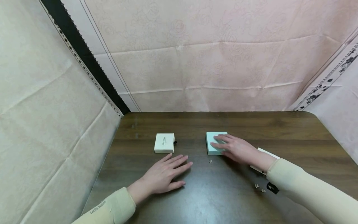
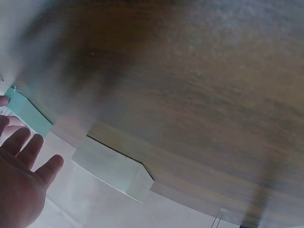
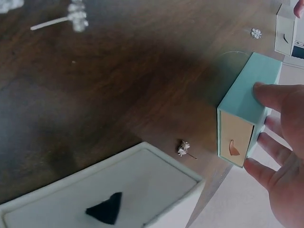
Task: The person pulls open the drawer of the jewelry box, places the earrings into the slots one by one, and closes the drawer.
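My right hand (image 1: pixel 237 150) rests on a turquoise box (image 1: pixel 212 148), its fingers spread over the top and the thumb on the front side. In the right wrist view, that box's end shows a cream drawer front (image 3: pixel 234 135) with a small ribbon tab. My left hand (image 1: pixel 165 175) is held low over the table, fingers spread and holding nothing. Just beyond its fingertips lies a small cream box (image 1: pixel 164 143) with dark lettering and a black ribbon tab at its right side. A small silvery flower-shaped stud (image 3: pixel 256 33) lies in front of the turquoise box.
Under my right forearm, a white box (image 3: pixel 156 175) with a black ribbon tab (image 3: pixel 107 209) is partly hidden. Two more small studs (image 1: pixel 260 188) lie near a black piece (image 1: pixel 272 188) beside my sleeve. Patterned cloth (image 1: pixel 195 62) hangs behind the wooden table (image 1: pixel 212 199).
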### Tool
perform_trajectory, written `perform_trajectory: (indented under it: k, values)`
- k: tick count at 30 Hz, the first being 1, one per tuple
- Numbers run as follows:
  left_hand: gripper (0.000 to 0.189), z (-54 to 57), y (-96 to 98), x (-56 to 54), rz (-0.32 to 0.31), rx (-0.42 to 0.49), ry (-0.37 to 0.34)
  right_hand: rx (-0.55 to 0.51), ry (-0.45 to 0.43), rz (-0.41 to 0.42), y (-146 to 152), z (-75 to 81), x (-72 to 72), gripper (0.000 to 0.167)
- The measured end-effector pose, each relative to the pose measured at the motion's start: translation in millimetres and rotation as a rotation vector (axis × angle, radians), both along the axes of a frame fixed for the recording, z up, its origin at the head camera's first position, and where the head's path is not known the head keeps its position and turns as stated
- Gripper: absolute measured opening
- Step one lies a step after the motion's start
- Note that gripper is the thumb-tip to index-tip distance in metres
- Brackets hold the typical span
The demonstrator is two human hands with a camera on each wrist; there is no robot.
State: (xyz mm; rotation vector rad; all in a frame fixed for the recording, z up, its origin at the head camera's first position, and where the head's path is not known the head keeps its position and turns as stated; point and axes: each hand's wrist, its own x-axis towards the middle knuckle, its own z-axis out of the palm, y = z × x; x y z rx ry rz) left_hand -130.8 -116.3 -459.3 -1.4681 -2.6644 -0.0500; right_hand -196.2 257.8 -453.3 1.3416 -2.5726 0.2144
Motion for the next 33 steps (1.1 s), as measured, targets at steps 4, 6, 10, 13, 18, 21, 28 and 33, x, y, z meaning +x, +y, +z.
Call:
perform_trajectory:
  k: [4, 6, 10, 13, 18, 21, 28, 33]
  values:
    - [0.069, -0.2, -0.3, -0.7, 0.002, 0.001, -0.001, 0.002, -0.004, 0.007, -2.6, 0.9, -4.8, 0.058]
    - [0.069, -0.3, -0.5, -0.7, 0.003, 0.003, -0.001, 0.013, -0.012, 0.006, -4.2, 1.3, -7.0, 0.058]
    - [0.070, -0.4, -0.9, -0.5, 0.006, 0.005, 0.002, 0.034, -0.031, 0.005, -8.4, 2.5, -10.9, 0.059]
    - [0.070, -0.5, -0.9, -0.4, 0.009, 0.005, 0.006, 0.036, -0.043, 0.006, -12.6, 3.4, -13.2, 0.059]
    - [0.070, -0.3, -1.3, -0.9, 0.011, 0.012, 0.011, 0.032, -0.044, 0.012, -22.4, 6.6, -14.9, 0.058]
    - [0.070, -0.5, -1.5, -1.4, 0.010, 0.017, 0.022, 0.046, -0.037, 0.016, -29.7, 8.0, -15.1, 0.057]
    - [0.070, -0.7, -2.7, -1.8, 0.017, 0.013, 0.034, 0.111, -0.001, 0.013, -44.2, 7.3, -15.7, 0.057]
    - [0.069, -0.1, -2.8, -2.4, 0.018, 0.018, 0.042, 0.131, -0.009, -0.004, -49.4, 5.7, -16.5, 0.057]
